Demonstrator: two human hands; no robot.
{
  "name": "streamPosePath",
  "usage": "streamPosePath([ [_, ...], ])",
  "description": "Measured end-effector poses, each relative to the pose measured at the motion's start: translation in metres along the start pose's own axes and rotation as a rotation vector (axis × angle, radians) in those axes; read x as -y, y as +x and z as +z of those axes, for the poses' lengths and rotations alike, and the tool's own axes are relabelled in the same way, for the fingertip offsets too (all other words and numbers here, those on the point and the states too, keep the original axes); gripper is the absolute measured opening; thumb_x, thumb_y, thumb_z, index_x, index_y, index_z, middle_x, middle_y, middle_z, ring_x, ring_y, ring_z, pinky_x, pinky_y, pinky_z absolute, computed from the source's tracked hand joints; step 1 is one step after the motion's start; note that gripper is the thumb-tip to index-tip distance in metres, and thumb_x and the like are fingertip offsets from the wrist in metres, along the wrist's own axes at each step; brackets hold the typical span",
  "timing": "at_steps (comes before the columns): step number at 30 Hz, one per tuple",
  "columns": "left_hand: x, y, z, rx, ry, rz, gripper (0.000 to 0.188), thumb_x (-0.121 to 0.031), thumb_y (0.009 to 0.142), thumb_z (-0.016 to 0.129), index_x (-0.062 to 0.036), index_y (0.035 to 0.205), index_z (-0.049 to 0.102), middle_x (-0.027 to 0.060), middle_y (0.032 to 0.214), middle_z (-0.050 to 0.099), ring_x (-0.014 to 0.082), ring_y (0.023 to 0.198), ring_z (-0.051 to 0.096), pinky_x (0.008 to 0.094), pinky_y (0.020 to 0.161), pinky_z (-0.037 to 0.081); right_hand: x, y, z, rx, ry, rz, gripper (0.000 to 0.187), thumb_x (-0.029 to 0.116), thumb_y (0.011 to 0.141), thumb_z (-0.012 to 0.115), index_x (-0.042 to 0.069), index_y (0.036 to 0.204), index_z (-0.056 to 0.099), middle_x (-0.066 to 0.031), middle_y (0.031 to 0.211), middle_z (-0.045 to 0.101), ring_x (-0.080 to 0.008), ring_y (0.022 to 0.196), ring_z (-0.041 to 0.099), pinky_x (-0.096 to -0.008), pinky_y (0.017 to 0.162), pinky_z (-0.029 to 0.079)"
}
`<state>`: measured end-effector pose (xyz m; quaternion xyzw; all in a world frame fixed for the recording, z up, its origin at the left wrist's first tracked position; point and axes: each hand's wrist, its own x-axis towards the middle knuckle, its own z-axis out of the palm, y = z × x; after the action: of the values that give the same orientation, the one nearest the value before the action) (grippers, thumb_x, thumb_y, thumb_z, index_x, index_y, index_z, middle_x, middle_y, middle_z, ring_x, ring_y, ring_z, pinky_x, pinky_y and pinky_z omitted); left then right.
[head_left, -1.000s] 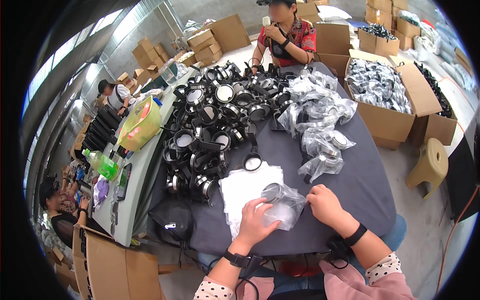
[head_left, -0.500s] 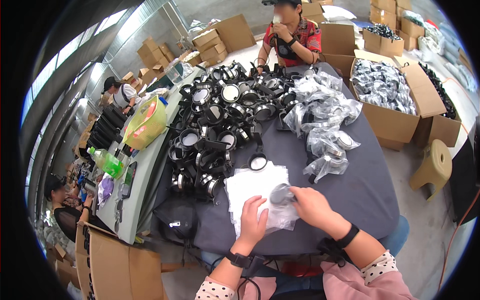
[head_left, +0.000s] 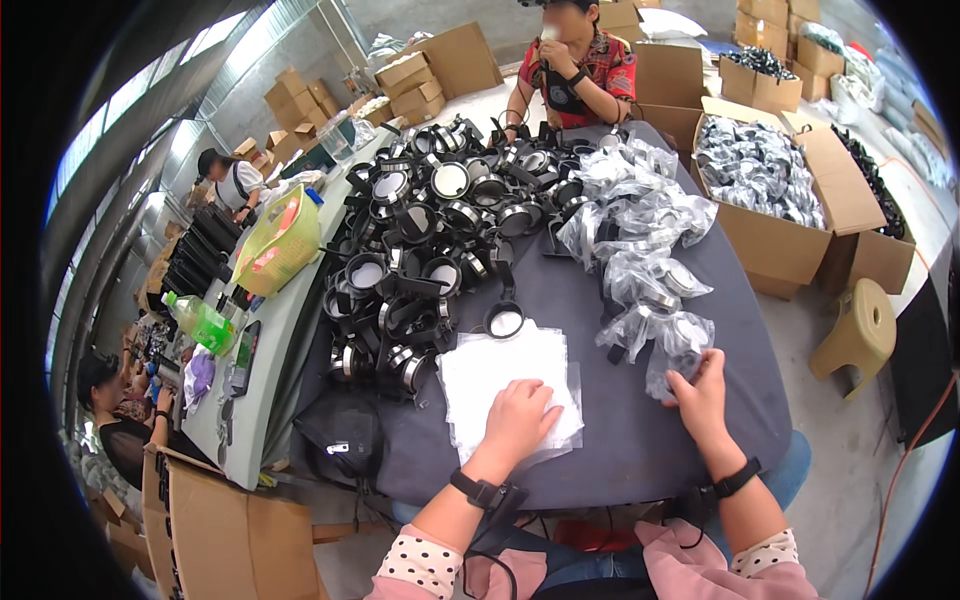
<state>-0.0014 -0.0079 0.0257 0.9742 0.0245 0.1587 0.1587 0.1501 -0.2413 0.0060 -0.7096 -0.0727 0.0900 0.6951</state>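
My right hand (head_left: 700, 392) grips a clear plastic bag (head_left: 682, 345) with a round black-and-silver part inside, at the near end of a row of bagged parts (head_left: 650, 270). My left hand (head_left: 520, 418) lies with its fingers stretched out on a stack of flat clear plastic bags (head_left: 470, 372). One unbagged round part (head_left: 503, 320) with a black handle rests against the far edge of that stack. Beyond and to the left, many loose black-and-silver round parts with handles (head_left: 420, 225) are heaped on the grey cloth-covered table (head_left: 620, 450).
Across the table sits a person in a red patterned shirt (head_left: 610, 65). An open carton of bagged parts (head_left: 765, 235) stands at the right, near a tan stool (head_left: 858, 330). A black bag (head_left: 340, 445) lies at the left corner; a side table holds a yellow-green basket (head_left: 275, 245).
My right hand has moved right from the stack, carrying the bagged part to the row of bagged ones. My left hand has shifted slightly right on the stack.
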Motion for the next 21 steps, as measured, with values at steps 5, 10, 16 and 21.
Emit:
streamPosePath([
  [5,0.008,-0.001,0.017,-0.2,0.058,-0.061,0.022,-0.011,0.077,0.072,-0.0021,0.096,0.065,0.0136,0.1,0.064,0.0322,0.098,0.059,0.0395,0.085,0.049,-0.01,0.039,0.034,-0.054,0.209,0.01,0.034,0.0,0.083,0.066,0.003,0.099,0.036,-0.01,0.095,0.05,-0.0156,0.076,0.058,-0.0315,0.053,0.061],
  [10,0.008,0.004,0.029,-0.231,-0.072,-0.096,0.018,-0.011,0.078,0.071,-0.0018,0.093,0.065,0.0129,0.098,0.063,0.0322,0.095,0.059,0.0402,0.083,0.049,-0.001,0.05,0.024,-0.042,-0.252,-0.138,0.03,0.008,0.082,0.071,0.002,0.097,0.045,-0.0098,0.082,0.057,-0.018,0.067,0.058,-0.0341,0.056,0.055],
  [16,0.014,-0.003,0.032,-0.31,-0.127,-0.154,0.012,-0.008,0.079,0.069,-0.0024,0.089,0.065,0.0125,0.092,0.063,0.0324,0.089,0.059,0.0409,0.08,0.048,0.054,0.023,0.063,0.048,-0.557,-0.667,0.019,0.013,0.077,0.071,0.005,0.092,0.061,-0.0115,0.083,0.062,-0.0312,0.075,0.063,-0.0405,0.064,0.05],
  [21,0.014,-0.003,0.039,-0.396,-0.158,-0.172,0.009,-0.007,0.081,0.067,-0.0015,0.087,0.063,0.0138,0.085,0.063,0.0344,0.085,0.059,0.0422,0.075,0.048,0.045,0.05,0.179,0.523,-0.678,-0.852,0.024,0.007,0.081,0.059,0.008,0.105,0.061,-0.0129,0.103,0.058,-0.0324,0.089,0.062,-0.0431,0.071,0.053],
])
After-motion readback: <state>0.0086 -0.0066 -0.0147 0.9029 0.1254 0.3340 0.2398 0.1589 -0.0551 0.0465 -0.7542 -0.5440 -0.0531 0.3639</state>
